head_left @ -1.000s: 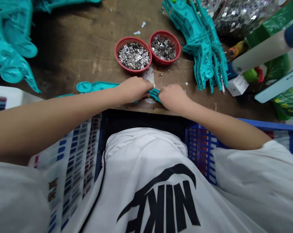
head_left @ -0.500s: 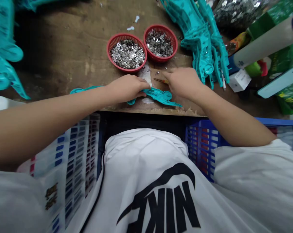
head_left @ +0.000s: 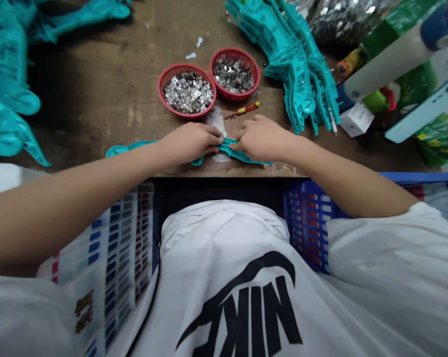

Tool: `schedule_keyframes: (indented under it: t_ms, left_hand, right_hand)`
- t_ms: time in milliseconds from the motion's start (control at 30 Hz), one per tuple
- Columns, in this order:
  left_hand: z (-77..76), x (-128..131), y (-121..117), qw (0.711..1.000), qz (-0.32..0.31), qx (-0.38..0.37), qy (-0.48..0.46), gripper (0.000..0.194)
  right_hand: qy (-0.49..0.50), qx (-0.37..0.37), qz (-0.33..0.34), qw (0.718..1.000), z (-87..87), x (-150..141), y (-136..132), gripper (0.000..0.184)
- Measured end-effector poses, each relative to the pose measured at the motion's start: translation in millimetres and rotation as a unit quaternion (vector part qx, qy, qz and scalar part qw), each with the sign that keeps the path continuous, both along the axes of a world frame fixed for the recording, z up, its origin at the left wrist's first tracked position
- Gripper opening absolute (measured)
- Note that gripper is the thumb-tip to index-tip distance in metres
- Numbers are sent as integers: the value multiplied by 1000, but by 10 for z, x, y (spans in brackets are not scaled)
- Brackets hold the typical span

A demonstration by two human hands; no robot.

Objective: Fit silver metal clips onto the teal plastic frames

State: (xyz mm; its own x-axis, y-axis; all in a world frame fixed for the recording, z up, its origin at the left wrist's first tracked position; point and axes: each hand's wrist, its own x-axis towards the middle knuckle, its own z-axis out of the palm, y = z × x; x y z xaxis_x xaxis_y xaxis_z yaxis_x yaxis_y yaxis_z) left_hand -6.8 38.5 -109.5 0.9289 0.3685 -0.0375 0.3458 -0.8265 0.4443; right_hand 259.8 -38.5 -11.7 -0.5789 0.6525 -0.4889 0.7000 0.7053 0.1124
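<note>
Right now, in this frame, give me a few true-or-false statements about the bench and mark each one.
1. The left hand and the right hand both grip the teal plastic piece. True.
2. The small screwdriver lies inside a red basket. False: it lies on the bench, just below the right of the two red baskets.
3. Both red baskets hold silver metal pieces. True.
4. The blue crate stands on top of the bench. False: it is below the bench edge, beside the person's body.
5. Both hands wear gloves. False: both are bare.
</note>
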Motion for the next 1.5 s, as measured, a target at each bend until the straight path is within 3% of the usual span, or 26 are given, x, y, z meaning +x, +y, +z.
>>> schedule_keyframes:
  t_ms: [167,333,600,733,800,933,1067,1167,1267,1367,1500]
  left_hand:
    - [-3,9,-5,999,26,-23,11,49]
    - [2,27,-1,998,40,-38,10,49]
    - [234,36,-54,996,-6,28,88,53]
    - [341,-30,-140,986,-1,46,160,69]
    - [403,-68,-193,979,11,50,198,87]
    - [652,-95,-309,964,27,58,259,127]
    - [1117,-199,-370,958,67,90,265,116]
    - [1450,-450,-194,961,115,120,222,113]
    - [1568,-754,243,958,194,128,165,116]
    - [1440,-894,756,947,270,100,140,114]
    - [1169,-714,1217,932,320,109,133,122]
  right_hand:
    - [11,-14,-10,1000,122,-28,-7,53]
    - [-5,-4,2,1000,107,-105,-2,51]
    - [86,10,-18,996,5,-31,47,49]
    - [111,18,-60,992,-167,-68,-9,87]
    - [100,6,-80,992,-184,-107,-22,88]
    - [125,-23,-102,987,89,-71,-42,72]
    - [213,6,-98,972,529,142,-86,48]
    - [251,120,-116,953,771,313,-92,60]
    - [292,229,-147,917,894,440,-55,63]
    - [308,244,-161,905,845,524,26,61]
    - [299,196,-79,930,539,623,193,63]
